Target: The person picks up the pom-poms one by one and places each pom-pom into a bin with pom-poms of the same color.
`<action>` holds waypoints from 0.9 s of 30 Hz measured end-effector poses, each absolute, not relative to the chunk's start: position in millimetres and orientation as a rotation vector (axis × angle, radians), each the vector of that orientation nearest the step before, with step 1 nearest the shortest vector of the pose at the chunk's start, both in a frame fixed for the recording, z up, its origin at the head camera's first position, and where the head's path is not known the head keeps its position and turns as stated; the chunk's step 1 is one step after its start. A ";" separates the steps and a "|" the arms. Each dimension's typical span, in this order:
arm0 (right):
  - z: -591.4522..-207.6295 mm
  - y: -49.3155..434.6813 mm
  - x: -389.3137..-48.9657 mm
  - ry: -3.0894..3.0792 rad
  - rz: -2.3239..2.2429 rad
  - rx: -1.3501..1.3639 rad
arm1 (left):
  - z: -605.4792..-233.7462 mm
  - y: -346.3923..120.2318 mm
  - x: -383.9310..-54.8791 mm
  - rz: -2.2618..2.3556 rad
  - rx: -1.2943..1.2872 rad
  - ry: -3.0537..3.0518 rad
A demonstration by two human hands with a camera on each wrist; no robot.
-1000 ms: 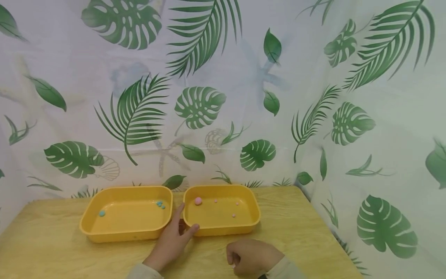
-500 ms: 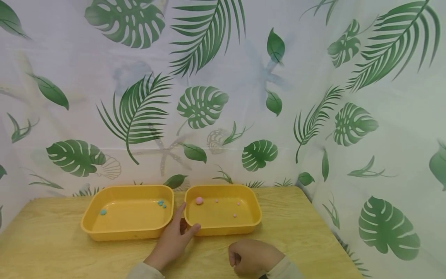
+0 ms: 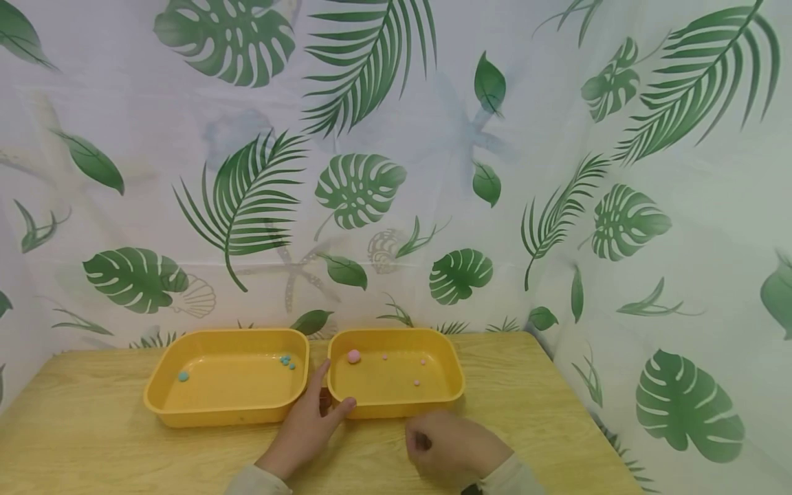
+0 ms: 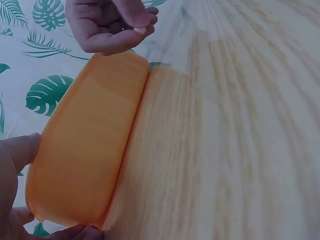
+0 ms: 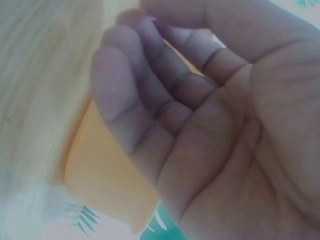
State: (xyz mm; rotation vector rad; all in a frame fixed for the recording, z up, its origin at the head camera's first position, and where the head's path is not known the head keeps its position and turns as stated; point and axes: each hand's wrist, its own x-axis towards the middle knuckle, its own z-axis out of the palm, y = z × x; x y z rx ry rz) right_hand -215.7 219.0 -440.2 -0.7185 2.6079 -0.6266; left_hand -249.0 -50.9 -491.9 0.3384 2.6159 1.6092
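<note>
My left hand (image 3: 303, 426) holds the near left corner of the right-hand yellow tray (image 3: 402, 410), its thumb at the front rim and a finger along the left end. In that tray lie a pink ball (image 3: 353, 356) and several tiny pink bits (image 3: 416, 383). Just in front of the tray is my right hand (image 3: 454, 443), fingers curled. Seen from the left wrist, its thumb and fingertip pinch a small pale pink piece (image 4: 141, 30). The right wrist view shows the curled fingers (image 5: 117, 75) close up, with the piece barely visible.
A second yellow tray (image 3: 216, 417) stands to the left, holding a blue lump (image 3: 183, 376) and several small blue bits (image 3: 285, 360). Both trays rest on a wood-grain table (image 3: 520, 385). Leaf-printed white sheeting (image 3: 396, 289) hangs behind and at the right.
My right hand has risen slightly toward the front of the right tray, its fingers still curled. My left hand keeps its place on the tray. The head view has shifted a little.
</note>
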 end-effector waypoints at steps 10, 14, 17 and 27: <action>-434.0 224.9 -224.8 2.717 -0.678 -0.864 | -489.2 -52.0 -246.1 1.608 0.338 2.619; -430.6 228.7 -222.8 2.828 -0.666 -0.914 | -490.1 -52.4 -246.1 1.618 0.341 2.608; -427.7 230.0 -220.2 2.916 -0.673 -0.971 | -490.6 -52.2 -246.0 1.627 0.339 2.600; -422.3 234.2 -220.1 3.180 -0.708 -0.914 | -488.8 -51.2 -246.3 1.633 0.340 2.604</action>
